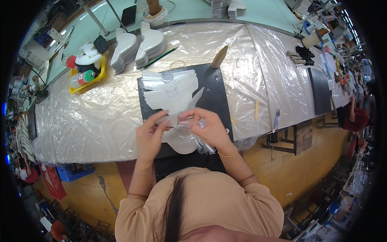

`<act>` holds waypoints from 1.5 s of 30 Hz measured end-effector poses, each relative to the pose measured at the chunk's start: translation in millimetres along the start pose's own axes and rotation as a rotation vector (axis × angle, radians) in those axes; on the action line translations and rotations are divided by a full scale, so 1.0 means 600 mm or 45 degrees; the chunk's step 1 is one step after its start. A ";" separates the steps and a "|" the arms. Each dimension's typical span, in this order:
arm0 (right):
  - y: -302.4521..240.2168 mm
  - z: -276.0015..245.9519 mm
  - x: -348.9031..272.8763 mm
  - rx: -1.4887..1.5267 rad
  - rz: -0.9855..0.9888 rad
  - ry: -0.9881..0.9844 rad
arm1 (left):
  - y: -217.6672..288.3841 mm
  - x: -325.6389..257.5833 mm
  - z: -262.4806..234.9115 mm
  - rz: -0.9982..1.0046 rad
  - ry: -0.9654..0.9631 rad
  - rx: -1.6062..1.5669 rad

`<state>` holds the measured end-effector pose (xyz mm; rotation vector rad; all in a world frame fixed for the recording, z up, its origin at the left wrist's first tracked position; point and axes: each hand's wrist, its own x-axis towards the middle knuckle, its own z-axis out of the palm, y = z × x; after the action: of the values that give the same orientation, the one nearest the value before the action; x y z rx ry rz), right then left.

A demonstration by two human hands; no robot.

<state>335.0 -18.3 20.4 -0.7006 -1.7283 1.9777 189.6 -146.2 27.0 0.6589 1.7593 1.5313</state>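
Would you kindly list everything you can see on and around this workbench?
clear plastic sheet: one, covering the bench
black mat: one, centre of the bench
white cut pieces: a fanned stack, on the mat
clear film: one crumpled piece, pinched between both hands
white piece stacks: two, behind the mat
green pencil: one, beside those stacks
yellow tray: one, far left, holding bottles
left hand: on the film
right hand: on the film

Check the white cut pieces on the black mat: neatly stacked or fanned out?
Fanned out: the white cut pieces overlap with offset edges across the black mat.
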 end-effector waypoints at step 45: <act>0.011 -0.251 -0.067 -0.357 0.053 0.834 | -0.063 -0.017 -0.055 0.070 -0.145 0.944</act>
<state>459.7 73.6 2.9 -1.3120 -1.5760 1.3089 173.0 -181.3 -6.3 1.1264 2.2250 0.8122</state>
